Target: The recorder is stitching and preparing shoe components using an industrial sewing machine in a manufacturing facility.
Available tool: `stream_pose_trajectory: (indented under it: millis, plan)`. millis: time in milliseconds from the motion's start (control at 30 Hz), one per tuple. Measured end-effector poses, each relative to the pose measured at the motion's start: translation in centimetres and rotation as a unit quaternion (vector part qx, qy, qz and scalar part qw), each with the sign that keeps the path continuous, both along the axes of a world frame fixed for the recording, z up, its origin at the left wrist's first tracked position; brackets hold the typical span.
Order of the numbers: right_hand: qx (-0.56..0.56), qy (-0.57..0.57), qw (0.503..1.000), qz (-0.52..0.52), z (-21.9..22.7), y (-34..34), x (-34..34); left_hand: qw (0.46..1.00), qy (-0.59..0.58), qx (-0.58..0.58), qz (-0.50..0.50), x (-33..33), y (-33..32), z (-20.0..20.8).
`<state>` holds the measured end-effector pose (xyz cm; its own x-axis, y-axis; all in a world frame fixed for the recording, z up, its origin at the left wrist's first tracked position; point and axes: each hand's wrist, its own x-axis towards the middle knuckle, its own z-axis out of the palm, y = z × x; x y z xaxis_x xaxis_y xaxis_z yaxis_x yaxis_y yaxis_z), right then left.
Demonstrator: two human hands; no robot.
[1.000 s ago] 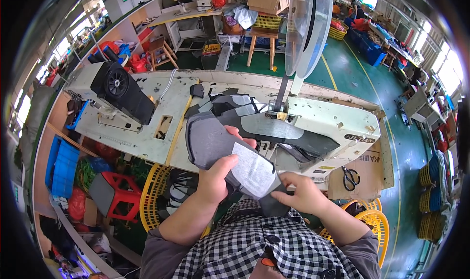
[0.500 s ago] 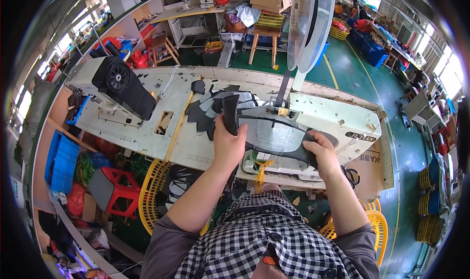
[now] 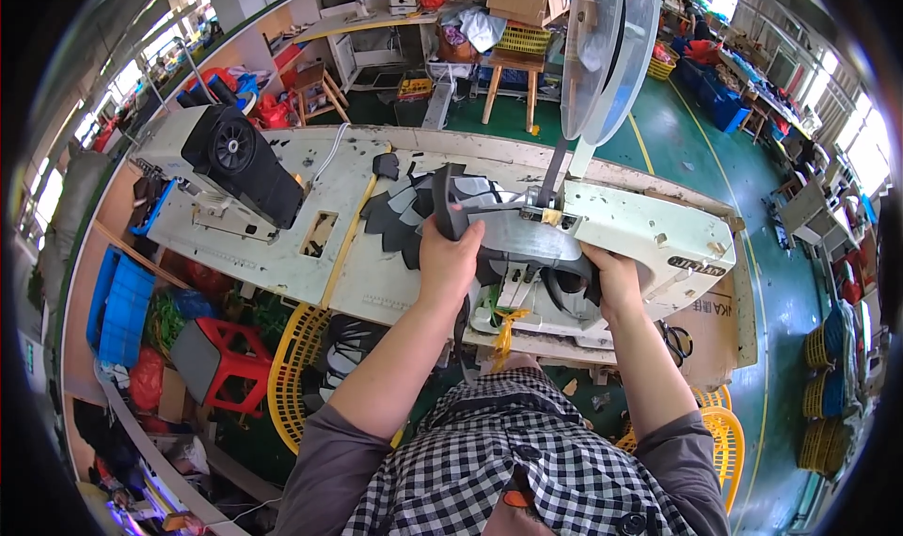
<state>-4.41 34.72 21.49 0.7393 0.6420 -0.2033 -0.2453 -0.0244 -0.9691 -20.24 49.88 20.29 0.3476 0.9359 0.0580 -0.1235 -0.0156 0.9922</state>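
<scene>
Stretched between my hands in front of the sewing machine is what looks like a shoe upper point(image 3: 531, 240), grey on its broad face with dark, thick edges. My left hand point(image 3: 450, 261) is closed round its left end, where a dark flap stands up above the thumb. At the other end, my right hand point(image 3: 613, 277) grips the dark edge, its fingers partly hidden behind the piece. The white sewing machine point(image 3: 649, 226) lies just beyond and to the right, its head close to the piece's far edge. Dark and grey cut pieces point(image 3: 395, 216) are heaped left of my left hand.
Another sewing machine point(image 3: 226, 165) stands on the table at left. A large clear reel guard point(image 3: 611, 56) rises behind the near machine. Scissors point(image 3: 675, 343) lie by the right table edge. Below are a yellow basket point(image 3: 293, 386) and a red-and-grey stool point(image 3: 221, 367).
The piece has tilted and bowed, so its grey face looks narrower. Its right end has swung nearer the machine, and my right hand has turned and moved slightly up and left.
</scene>
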Motion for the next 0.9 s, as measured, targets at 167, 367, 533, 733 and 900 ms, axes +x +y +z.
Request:
stream_pose_trajectory:
  millis: [167, 367, 533, 733, 900]
  plan:
    - [-0.085, -0.455, 0.876, -0.136, -3.5, -4.7, -3.8, 0.991, -0.099, -0.077, -0.049, -5.6, -4.4, 0.5]
    - [0.027, -0.414, 0.882, 0.224, -2.3, -6.4, -12.0, 0.885, -0.176, 0.034, -0.429, -7.5, -8.3, 6.6]
    - [-0.084, -0.193, 0.948, 0.240, 2.0, -5.9, -6.9, 0.959, -0.108, 0.232, -0.120, -7.1, -4.9, 6.6]
    - [-0.069, -0.088, 0.978, 0.175, 3.9, -3.9, -1.0, 0.984, -0.114, -0.110, -0.081, -3.7, -3.0, 3.0]
    - [0.005, 0.076, 0.990, 0.116, 1.4, -2.1, -0.6, 0.975, -0.133, -0.170, -0.058, -2.1, -2.6, 1.0]
